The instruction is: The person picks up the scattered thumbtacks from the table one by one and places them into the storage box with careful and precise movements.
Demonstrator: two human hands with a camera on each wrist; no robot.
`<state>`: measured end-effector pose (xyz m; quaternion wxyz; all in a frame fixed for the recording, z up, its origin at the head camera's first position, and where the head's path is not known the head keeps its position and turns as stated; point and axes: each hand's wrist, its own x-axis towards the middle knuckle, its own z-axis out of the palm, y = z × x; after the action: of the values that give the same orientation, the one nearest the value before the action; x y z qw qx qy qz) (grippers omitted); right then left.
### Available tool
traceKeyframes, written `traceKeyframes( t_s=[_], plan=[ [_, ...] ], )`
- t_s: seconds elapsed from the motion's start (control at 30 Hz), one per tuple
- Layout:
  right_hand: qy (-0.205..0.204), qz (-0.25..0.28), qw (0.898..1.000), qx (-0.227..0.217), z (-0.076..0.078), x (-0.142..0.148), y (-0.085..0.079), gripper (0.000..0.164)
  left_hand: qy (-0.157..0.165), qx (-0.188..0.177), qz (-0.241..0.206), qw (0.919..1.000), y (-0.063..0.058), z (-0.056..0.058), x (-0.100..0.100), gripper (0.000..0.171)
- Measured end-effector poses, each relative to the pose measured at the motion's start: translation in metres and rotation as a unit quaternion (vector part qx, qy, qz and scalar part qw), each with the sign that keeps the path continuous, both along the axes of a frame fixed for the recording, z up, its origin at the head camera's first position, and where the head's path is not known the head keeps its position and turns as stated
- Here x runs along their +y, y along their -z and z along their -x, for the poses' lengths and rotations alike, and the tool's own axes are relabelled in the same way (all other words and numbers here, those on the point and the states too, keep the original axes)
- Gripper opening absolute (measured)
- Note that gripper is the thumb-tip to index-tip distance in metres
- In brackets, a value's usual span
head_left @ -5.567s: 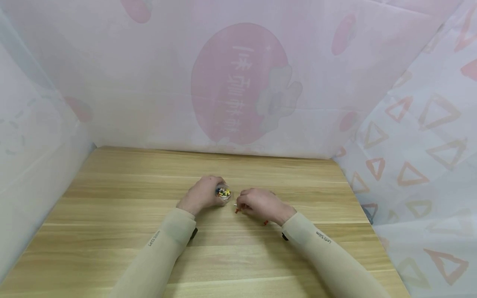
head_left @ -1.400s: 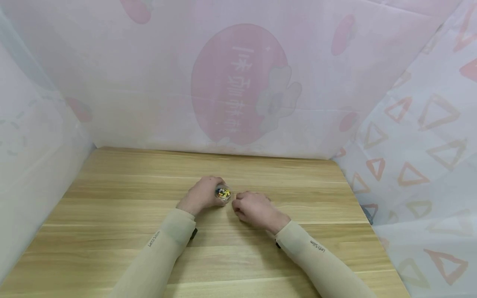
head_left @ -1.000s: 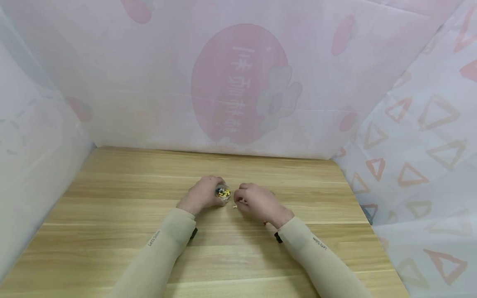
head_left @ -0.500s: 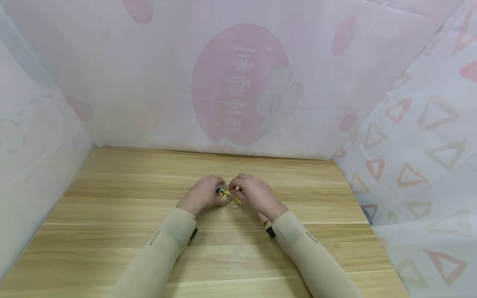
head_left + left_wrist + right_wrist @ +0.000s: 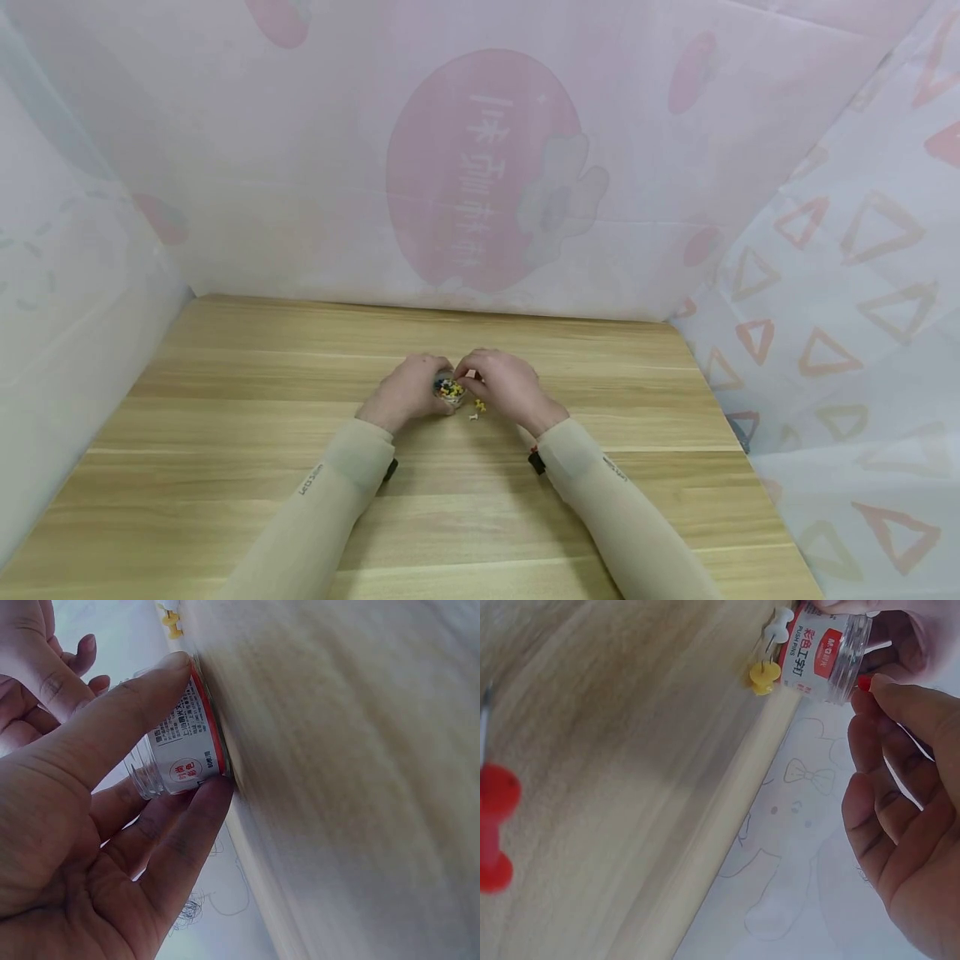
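My left hand [image 5: 408, 387] grips a small clear jar of push pins [image 5: 184, 746], its fingers and thumb round the labelled side. The jar stands upright on the table, and multicoloured push pins [image 5: 449, 388] fill its bottom. At the jar's open mouth, my right hand [image 5: 506, 387] pinches a red push pin [image 5: 865, 682] between thumb and forefinger; its point is hidden. Just right of the jar lie a white push pin [image 5: 779, 625] and yellow push pins [image 5: 480, 406]. Another red push pin [image 5: 495, 829] lies close under the right wrist.
The wood-grain table [image 5: 262, 500] spreads out round both hands. A patterned white sheet [image 5: 315, 208] rises behind it, with similar sheets at both sides. A dark bluish thing [image 5: 739, 433] shows at the table's right edge.
My right hand has left the table surface and moved left to the jar's mouth, uncovering white and yellow push pins. My left hand and the jar have stayed put.
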<state>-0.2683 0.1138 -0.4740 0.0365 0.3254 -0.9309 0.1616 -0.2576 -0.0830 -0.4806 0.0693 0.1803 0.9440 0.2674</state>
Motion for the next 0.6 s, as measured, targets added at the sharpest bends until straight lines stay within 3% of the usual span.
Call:
traceKeyframes(
  t_s=[0.6],
  plan=[
    [-0.006, -0.047, 0.999, -0.001, -0.011, 0.023, 0.004, 0.014, -0.004, -0.005, -0.005, 1.0000, 0.002, 0.002, 0.000, 0.054]
  ],
)
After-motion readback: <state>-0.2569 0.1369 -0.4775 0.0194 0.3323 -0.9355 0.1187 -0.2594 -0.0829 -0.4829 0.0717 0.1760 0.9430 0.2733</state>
